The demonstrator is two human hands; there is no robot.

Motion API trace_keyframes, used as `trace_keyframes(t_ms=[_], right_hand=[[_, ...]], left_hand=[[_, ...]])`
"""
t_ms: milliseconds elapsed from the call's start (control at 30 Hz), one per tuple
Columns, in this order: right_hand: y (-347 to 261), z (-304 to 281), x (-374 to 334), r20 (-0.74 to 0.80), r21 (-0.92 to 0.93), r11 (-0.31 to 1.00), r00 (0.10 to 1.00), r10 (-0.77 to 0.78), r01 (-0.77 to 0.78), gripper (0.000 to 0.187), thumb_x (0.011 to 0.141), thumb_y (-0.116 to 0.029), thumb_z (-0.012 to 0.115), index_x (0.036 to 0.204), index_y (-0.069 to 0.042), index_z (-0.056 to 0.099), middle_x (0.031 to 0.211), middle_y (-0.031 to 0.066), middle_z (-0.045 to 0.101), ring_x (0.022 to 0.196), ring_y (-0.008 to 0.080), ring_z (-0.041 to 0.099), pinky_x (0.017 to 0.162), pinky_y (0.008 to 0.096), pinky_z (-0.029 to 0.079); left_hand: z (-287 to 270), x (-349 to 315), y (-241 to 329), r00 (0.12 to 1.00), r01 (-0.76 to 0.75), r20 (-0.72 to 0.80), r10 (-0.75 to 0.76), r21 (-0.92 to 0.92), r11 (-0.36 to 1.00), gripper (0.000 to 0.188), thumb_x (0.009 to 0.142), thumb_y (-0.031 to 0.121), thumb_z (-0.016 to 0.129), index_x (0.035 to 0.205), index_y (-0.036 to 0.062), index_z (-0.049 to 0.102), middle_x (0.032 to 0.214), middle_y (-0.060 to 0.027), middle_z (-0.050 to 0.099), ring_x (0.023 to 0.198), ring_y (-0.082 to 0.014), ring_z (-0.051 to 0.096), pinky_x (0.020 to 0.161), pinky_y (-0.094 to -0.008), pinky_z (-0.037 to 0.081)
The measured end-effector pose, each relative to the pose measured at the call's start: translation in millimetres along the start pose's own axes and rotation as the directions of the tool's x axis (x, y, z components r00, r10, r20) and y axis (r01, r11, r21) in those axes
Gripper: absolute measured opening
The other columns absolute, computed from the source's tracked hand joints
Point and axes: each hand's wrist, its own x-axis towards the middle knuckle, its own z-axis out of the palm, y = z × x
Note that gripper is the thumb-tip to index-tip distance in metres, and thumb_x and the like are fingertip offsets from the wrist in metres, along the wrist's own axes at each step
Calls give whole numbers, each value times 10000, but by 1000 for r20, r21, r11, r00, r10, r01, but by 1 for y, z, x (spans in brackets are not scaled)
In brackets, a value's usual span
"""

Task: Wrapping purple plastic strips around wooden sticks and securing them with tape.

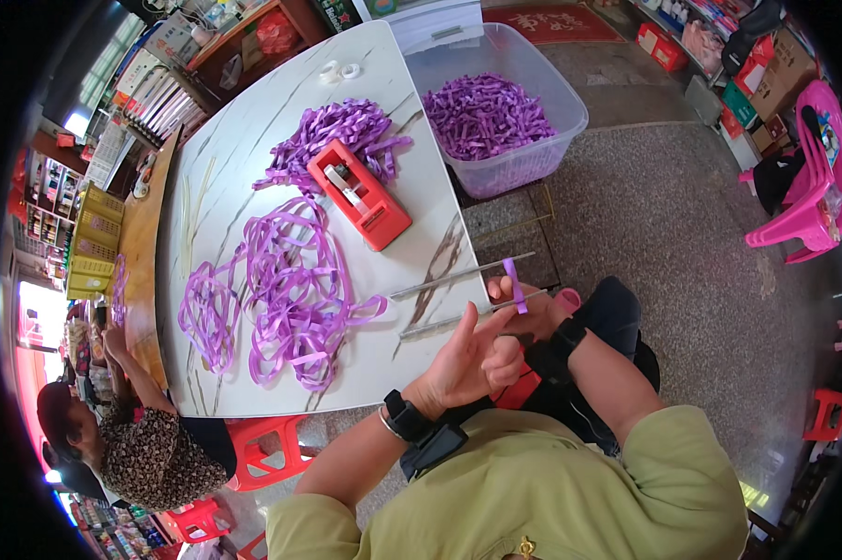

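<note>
Two thin metal rods [439,323] jut past the table's right edge. A short purple ribbon [515,284] spans them near their free ends. My right hand [535,319] is at the ribbon, its fingers bent around the lower rod and seemingly pinching the ribbon; part of the grip is hidden. Just to its left, my left hand [472,357] has thumb and forefinger stretched out and the other fingers loosely curled, with nothing seen in it. Loose lengths of purple ribbon [295,280] lie tangled on the table, and a red tape dispenser [372,210] stands beyond the rods.
A heap of short ribbon pieces [332,135] and tape rolls [349,71] lie farther back on the marble-patterned table [243,121]. Beside it stands a clear plastic bin [523,159] of purple pieces. Another person [150,429] sits at left; a pink chair [817,177] stands right.
</note>
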Motion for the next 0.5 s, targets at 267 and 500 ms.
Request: trace_keyframes(t_ms=[267, 500], right_hand=[[-40, 65, -34, -505, -806, 549, 742, -441, -222, 254, 843, -301, 491, 853, -69, 595, 732, -30, 517, 655, 91, 494, 559, 215, 394], [-32, 122, -38, -165, -926, -101, 632, -757, -364, 376, 808, -383, 518, 719, -26, 597, 545, 62, 526, 521, 161, 527, 511, 282, 398]], left_hand=[[-1, -2, 0, 999, 2, 35, -2, 17, 1000, 568, 859, 571, 218, 1254, 196, 382, 560, 22, 269, 547, -115, 281, 542, -236, 261], [-2, -2, 1, 999, 20, 26, -19, -44, 999, 609, 843, 580, 286, 1260, 137, 262, 577, 4, 261, 559, -125, 287, 541, -237, 282]])
